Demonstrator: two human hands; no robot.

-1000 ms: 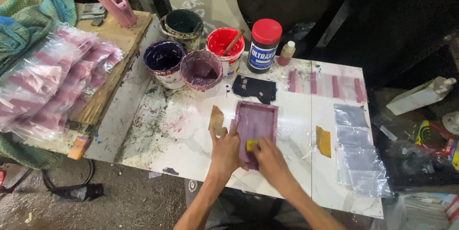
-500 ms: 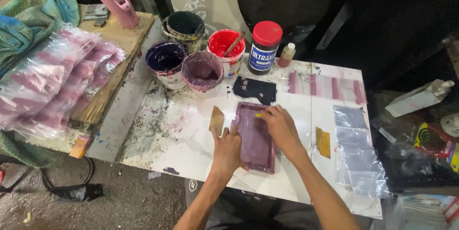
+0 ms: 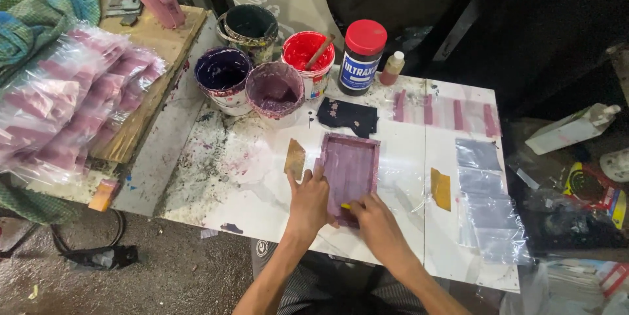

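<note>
right hand (image 3: 375, 222) drawn back to near edge | squeegee mostly hidden | frame (image 3: 351, 169)

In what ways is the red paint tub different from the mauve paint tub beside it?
The red paint tub holds bright red paint and a stick leans in it; the mauve paint tub holds dull purple-pink paint and no stick. The red one stands farther back, the mauve one nearer the hands. Both are round, open, upright and paint-smeared.

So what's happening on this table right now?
A person presses a small purple-stained rectangular screen frame flat on the white paint-spattered table. The left hand steadies its left edge; the right hand holds a small yellow piece at its near end. Open paint tubs stand behind.
</note>
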